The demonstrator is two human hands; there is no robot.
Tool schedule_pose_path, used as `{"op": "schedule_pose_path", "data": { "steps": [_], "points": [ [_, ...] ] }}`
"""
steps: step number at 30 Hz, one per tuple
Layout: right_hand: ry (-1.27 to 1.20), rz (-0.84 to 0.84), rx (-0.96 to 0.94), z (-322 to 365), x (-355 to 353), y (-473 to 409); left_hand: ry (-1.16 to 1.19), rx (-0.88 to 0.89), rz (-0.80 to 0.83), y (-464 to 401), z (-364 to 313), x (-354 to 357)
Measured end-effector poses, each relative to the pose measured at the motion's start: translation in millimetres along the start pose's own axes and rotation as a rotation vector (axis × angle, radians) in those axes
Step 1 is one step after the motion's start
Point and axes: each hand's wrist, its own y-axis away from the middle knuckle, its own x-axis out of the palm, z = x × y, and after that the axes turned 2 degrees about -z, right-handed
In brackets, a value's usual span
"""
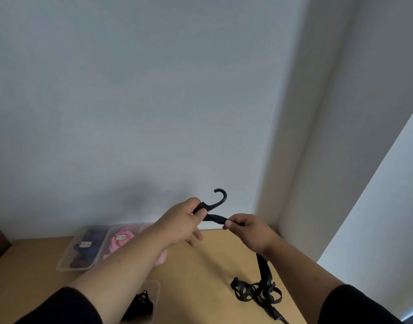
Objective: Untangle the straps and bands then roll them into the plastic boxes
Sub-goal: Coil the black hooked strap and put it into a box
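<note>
Your left hand pinches the base of the black plastic hook at one end of the flat black webbing strap. Your right hand pinches the same strap just beside it, a twisted stretch running between them. From your right hand the strap drops to a tangled heap on the tan wooden table, nearer your right arm. Clear plastic boxes sit left.

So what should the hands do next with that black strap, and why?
Probably start rolling from the hook end. The left hand pinches the black strap by its hook, the right hand grips it close by, and that short stretch looks twisted, while the rest hangs to a tangled pile on the table.
</note>
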Motion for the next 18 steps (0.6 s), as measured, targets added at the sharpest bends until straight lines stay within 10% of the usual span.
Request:
{"op": "schedule_pose_path", "data": {
  "steps": [8, 18],
  "points": [
    [0.269, 0.046, -0.049, -6.1, 2.0, 7.2, -0.381, 0.082, -0.087, -5.0, 11.2, 7.5],
    [0.520, 0.184, -0.155, 7.5, 3.1, 9.9, -0.951, 0.072, 0.335, -3.5, 29.1, 20.1]
  ]
}}
